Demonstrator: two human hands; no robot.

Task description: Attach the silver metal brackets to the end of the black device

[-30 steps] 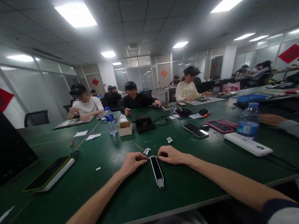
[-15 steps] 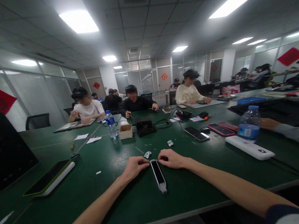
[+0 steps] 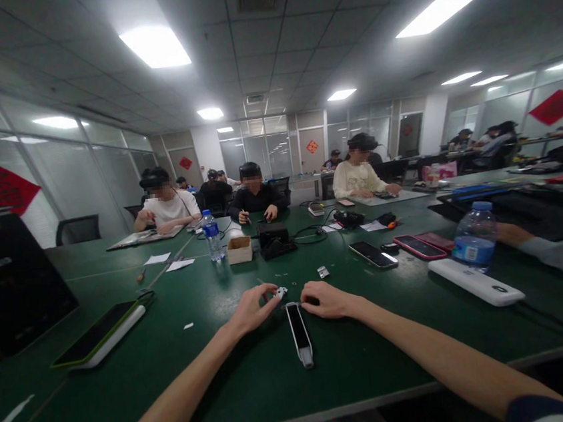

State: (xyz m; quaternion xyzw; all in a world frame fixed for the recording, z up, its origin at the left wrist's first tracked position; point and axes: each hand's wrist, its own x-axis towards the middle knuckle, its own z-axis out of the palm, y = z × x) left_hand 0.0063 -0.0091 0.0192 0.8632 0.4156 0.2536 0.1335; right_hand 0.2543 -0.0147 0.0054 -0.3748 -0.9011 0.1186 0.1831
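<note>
A slim, elongated device [image 3: 299, 333] with a dark face and white edges lies on the green table [image 3: 221, 405], its narrow grey end toward me. My left hand [image 3: 254, 309] is at the device's far left, thumb and fingers apart. Its fingertips come close to a small white part with dark holes [image 3: 282, 293]; whether they touch it, I cannot tell. At the far right corner of the device, my right hand [image 3: 327, 299] rests with curled, pinched fingers. What they hold, if anything, is hidden. Another small metallic piece [image 3: 323, 272] lies beyond my right hand.
To the left lie a green-edged phone [image 3: 98, 332] and a black panel [image 3: 14, 279]. A water bottle [image 3: 212, 235] and small box [image 3: 240, 249] stand ahead. Phones [image 3: 374, 254], a white power bank [image 3: 475, 282], another bottle [image 3: 474, 238] and a co-worker's sleeve [image 3: 562, 255] are right.
My left hand has let go at the device's end and spread its fingers, moving forward to the small white part. My right hand stays nearly in place. The view has shifted slightly.
</note>
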